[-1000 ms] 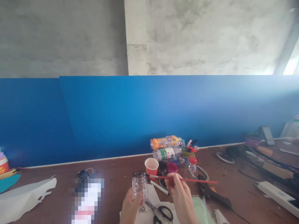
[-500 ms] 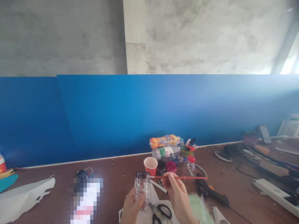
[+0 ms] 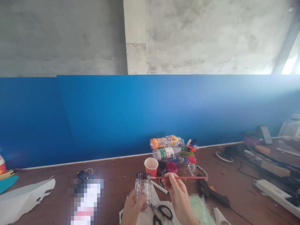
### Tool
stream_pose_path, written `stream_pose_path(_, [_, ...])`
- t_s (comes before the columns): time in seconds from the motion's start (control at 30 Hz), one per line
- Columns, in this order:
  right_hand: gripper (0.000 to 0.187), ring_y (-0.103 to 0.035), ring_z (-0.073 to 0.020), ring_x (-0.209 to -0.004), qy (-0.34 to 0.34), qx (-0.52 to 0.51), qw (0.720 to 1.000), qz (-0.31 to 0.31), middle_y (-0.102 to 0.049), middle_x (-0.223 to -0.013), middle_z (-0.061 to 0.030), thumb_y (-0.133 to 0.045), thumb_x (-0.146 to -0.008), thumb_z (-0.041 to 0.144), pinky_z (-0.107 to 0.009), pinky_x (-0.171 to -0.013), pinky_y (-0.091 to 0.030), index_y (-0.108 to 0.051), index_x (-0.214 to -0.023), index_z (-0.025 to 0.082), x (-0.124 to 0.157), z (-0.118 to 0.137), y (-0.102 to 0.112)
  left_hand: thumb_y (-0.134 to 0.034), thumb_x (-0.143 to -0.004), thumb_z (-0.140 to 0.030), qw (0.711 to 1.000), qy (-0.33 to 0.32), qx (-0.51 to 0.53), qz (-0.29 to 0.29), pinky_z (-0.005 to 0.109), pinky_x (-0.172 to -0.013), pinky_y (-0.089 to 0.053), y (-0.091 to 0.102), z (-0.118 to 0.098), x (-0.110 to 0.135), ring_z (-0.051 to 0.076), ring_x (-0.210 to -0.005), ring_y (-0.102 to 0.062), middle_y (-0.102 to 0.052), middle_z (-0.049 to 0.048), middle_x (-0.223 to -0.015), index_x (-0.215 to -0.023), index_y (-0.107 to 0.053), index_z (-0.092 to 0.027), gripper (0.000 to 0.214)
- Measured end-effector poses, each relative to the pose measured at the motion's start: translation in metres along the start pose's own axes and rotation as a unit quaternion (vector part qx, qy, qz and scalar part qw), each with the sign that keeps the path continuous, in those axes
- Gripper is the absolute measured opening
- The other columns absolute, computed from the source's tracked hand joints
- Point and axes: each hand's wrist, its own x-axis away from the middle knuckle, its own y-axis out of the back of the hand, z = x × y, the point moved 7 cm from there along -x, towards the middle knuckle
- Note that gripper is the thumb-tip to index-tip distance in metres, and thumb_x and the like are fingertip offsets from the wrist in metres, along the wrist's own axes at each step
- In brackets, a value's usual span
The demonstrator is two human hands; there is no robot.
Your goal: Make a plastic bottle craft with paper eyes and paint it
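Observation:
My left hand point(image 3: 133, 204) is wrapped round a clear plastic bottle point(image 3: 145, 190) with a dark band at its top and a small black-and-white round mark on its side. Between the thumb and fingers of my right hand point(image 3: 177, 190) is a thin red paintbrush point(image 3: 192, 177), lying level. Its tip meets or nearly meets the dark band; the exact contact is too small to tell. Below the hands lie black-handled scissors point(image 3: 165, 212) on white paper point(image 3: 157, 197). Just behind the bottle stands a red paper cup point(image 3: 151, 167), beside a dark jar point(image 3: 161, 168) and a magenta-topped jar point(image 3: 172, 167).
Plastic bottles point(image 3: 167, 152) lie against the blue partition point(image 3: 140, 109). A red-capped bottle point(image 3: 191, 165) and a black glue gun point(image 3: 212, 191) are on the right, before a white power strip point(image 3: 277, 195) and cables. White cut material point(image 3: 25, 198) lies at the left.
Hardly anything differs. The paintbrush has tilted very slightly, its right end a little higher, while both hands and the bottle keep nearly the same place.

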Motion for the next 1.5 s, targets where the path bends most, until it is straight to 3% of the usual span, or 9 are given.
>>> stream_pose_path(0.23, [0.036,-0.062,-0.018,-0.068,-0.008,-0.005,1.0,0.0,-0.066,-0.068,-0.002,-0.072,-0.065,0.054,-0.028,-0.066,-0.049,-0.068,-0.075,0.019,0.0,-0.003,0.002,-0.077,-0.046,-0.055,1.0,0.015,-0.019,-0.001,0.03,-0.058,-0.046,0.003,0.003,-0.004,0.02,-0.063,-0.061,-0.067,0.0048,-0.067,-0.089,-0.068,-0.013,0.06])
stream_pose_path(0.43, [0.038,-0.062,-0.0189,-0.067,-0.003,0.009,0.999,-0.031,-0.066,-0.068,-0.002,-0.073,-0.063,0.055,-0.028,-0.063,-0.049,-0.067,-0.073,0.019,-0.002,-0.003,0.009,-0.077,-0.049,-0.051,0.999,0.029,-0.019,0.031,0.035,-0.067,-0.05,-0.002,-0.009,0.003,0.024,-0.071,-0.063,-0.069,0.0076,-0.073,-0.089,-0.069,-0.013,0.057])
stream_pose_path(0.63, [0.035,-0.061,-0.0174,-0.062,0.007,0.006,0.999,-0.046,-0.066,-0.065,0.0,-0.073,-0.064,0.053,-0.025,-0.057,-0.047,-0.066,-0.075,0.02,-0.003,-0.001,0.015,-0.075,-0.051,-0.055,0.999,0.023,-0.026,0.01,0.034,-0.07,-0.051,-0.001,-0.016,0.008,0.023,-0.072,-0.064,-0.07,0.0078,-0.077,-0.093,-0.067,-0.014,0.059])
stream_pose_path(0.73, [0.032,-0.06,-0.0158,-0.064,0.017,-0.021,0.999,-0.037,-0.065,-0.067,0.0009,-0.075,-0.064,0.049,-0.024,-0.059,-0.047,-0.066,-0.074,0.021,-0.003,0.0,0.014,-0.075,-0.05,-0.057,0.999,0.008,-0.03,-0.017,0.034,-0.07,-0.051,0.003,-0.012,0.005,0.023,-0.072,-0.064,-0.069,0.0069,-0.076,-0.091,-0.066,-0.014,0.061])
stream_pose_path(0.87, [0.032,-0.06,-0.0154,-0.068,0.018,-0.001,1.0,-0.003,-0.066,-0.073,-0.0001,-0.071,-0.069,0.051,-0.023,-0.062,-0.046,-0.067,-0.077,0.02,0.0,-0.003,0.007,-0.074,-0.05,-0.062,0.999,-0.001,-0.036,-0.013,0.034,-0.067,-0.051,0.003,-0.006,0.002,0.023,-0.069,-0.064,-0.067,0.0055,-0.072,-0.087,-0.064,-0.014,0.061])
stream_pose_path(1.1, [0.037,-0.061,-0.0188,-0.071,0.028,0.055,0.998,0.01,-0.068,-0.075,-0.0038,-0.066,-0.072,0.056,-0.027,-0.063,-0.046,-0.068,-0.08,0.019,0.007,-0.001,0.0,-0.072,-0.053,-0.062,0.992,-0.077,-0.097,-0.03,0.03,-0.062,-0.048,0.003,-0.019,0.008,0.021,-0.065,-0.061,-0.066,0.004,-0.065,-0.077,-0.062,-0.016,0.053])
stream_pose_path(1.5, [0.035,-0.061,-0.0174,-0.068,0.033,0.062,0.997,-0.009,-0.066,-0.073,-0.0026,-0.065,-0.073,0.054,-0.026,-0.064,-0.047,-0.066,-0.079,0.019,0.001,-0.003,0.01,-0.072,-0.055,-0.062,0.995,-0.071,-0.071,-0.01,0.03,-0.063,-0.048,0.004,-0.01,0.001,0.02,-0.065,-0.061,-0.066,0.0045,-0.067,-0.085,-0.065,-0.014,0.057])
